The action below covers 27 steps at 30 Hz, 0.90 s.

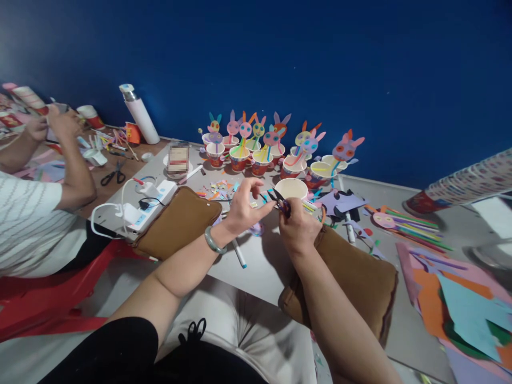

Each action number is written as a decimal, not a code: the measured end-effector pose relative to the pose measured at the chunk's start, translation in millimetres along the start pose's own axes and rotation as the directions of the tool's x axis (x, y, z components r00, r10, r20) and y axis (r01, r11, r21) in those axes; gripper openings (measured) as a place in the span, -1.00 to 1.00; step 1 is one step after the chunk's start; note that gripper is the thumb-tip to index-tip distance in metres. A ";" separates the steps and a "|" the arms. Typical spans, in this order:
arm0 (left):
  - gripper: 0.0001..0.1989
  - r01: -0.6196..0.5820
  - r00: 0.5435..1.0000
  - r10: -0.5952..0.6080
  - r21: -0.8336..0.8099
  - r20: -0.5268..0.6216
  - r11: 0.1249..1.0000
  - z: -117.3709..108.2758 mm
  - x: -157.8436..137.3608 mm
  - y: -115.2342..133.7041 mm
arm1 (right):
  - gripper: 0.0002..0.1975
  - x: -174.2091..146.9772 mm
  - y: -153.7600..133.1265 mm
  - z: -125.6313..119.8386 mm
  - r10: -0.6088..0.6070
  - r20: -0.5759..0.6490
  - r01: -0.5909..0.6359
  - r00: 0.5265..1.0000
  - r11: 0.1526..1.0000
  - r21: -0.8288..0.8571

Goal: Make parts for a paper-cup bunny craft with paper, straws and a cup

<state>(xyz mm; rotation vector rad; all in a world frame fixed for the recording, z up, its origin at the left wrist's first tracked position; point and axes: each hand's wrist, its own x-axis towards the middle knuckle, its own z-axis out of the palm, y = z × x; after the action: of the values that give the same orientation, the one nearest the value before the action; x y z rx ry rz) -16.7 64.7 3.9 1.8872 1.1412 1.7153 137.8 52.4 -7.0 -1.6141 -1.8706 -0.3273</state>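
My right hand (300,226) is closed around a small pair of dark-handled scissors (283,204), blades pointing up and left. Close by on the left, my left hand (246,205) has its thumb reaching toward the blades and its other fingers bent, with a gap between; I make out nothing held in it. Just behind the scissors stands a paper cup (292,188) with a pale inside. Below my left hand a white marker (239,253) with a blue end lies on the grey table (256,274).
Several red paper cups (239,162) with paper rabbit heads line the blue wall. Brown cushions (180,221) lie at both sides. A power strip (156,205), coloured paper sheets (468,304) and stacked cups (460,184) are around. Another person's hands (66,122) work at far left.
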 end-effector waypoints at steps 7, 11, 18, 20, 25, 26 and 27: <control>-0.75 -0.277 0.961 0.249 0.351 0.124 0.894 -7.2 2.0 1.9 | -0.75 -0.3 0.5 0.9 -0.055 -0.015 0.054 0.998 0.997 -0.049; -0.72 -0.280 0.960 0.247 0.377 0.135 0.883 -6.8 2.7 -0.9 | -0.73 -1.0 1.4 0.3 -0.101 -0.022 0.099 0.995 0.992 -0.072; -0.71 -0.358 0.931 0.274 0.463 0.240 0.811 -10.6 5.7 2.7 | -0.72 -0.3 0.6 0.2 -0.124 0.005 0.124 0.992 0.986 -0.109; -0.71 -0.392 0.916 0.277 0.498 0.292 0.773 -11.1 6.4 3.2 | -0.72 -0.2 0.0 0.9 -0.131 0.007 0.131 0.991 0.982 -0.133; -0.67 -0.418 0.904 0.262 0.569 0.339 0.708 -9.0 6.5 2.2 | -0.74 -1.5 0.1 1.6 -0.139 0.014 0.140 0.990 0.980 -0.142; -0.66 -0.421 0.903 0.260 0.580 0.343 0.698 -8.6 6.3 2.0 | -0.74 -1.9 0.2 1.4 -0.134 0.021 0.136 0.991 0.982 -0.134; -0.65 -0.424 0.902 0.260 0.590 0.345 0.687 -8.3 6.1 1.8 | -0.74 -2.3 0.3 1.3 -0.128 0.027 0.131 0.991 0.983 -0.128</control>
<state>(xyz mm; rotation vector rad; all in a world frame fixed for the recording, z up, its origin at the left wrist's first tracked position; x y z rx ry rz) -24.2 66.1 11.0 2.8102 1.4921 1.2615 137.8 51.4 -9.4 -1.5866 -2.0100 -0.5002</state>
